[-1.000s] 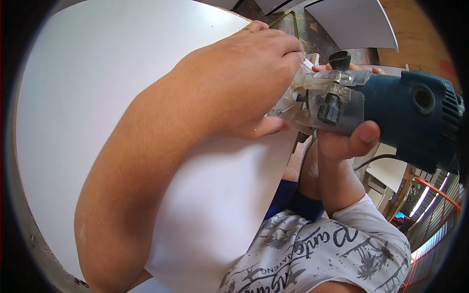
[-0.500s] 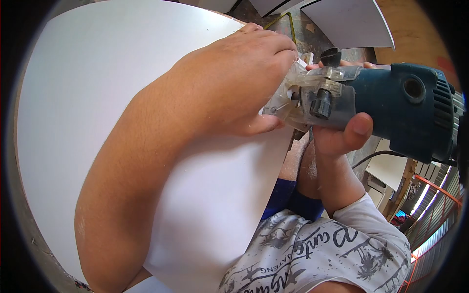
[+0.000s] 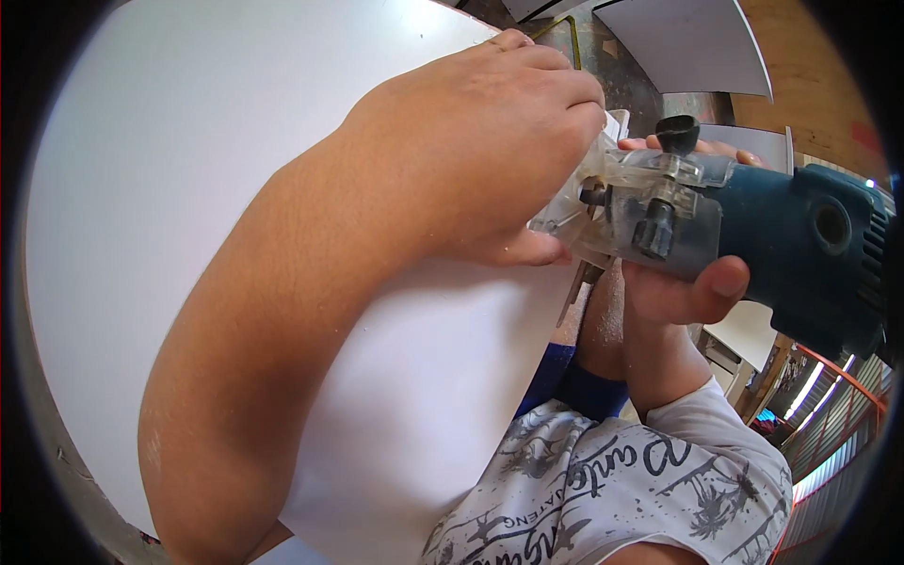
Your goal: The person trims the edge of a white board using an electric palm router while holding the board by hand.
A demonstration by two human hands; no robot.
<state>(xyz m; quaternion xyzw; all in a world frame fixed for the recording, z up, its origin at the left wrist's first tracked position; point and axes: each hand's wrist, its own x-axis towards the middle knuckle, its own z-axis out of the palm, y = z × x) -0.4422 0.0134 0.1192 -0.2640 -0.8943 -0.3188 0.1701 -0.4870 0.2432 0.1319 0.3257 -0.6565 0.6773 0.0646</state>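
Observation:
A teal trim router (image 3: 791, 226) with a clear plastic base and black knobs lies sideways at the edge of a large white panel (image 3: 217, 104). My right hand (image 3: 692, 287) grips its body from below, thumb in front and fingertips showing behind. My left hand (image 3: 499, 141) reaches across the panel and closes over the clear base (image 3: 589, 202), its thumb along the lower side. The left fingertips are partly hidden behind the base. Where the bit meets the panel edge is covered by the hand and base.
White boards (image 3: 687, 42) lie at the upper right near a brown wooden sheet (image 3: 800, 85). A yellow-green strip (image 3: 574, 42) sits on the floor past the panel. Orange metal bars (image 3: 838, 377) show at the right. My legs are beneath the panel edge.
Both hands and the router appear slightly farther right and lower in the view. The background has shifted a little as well. The grips look the same.

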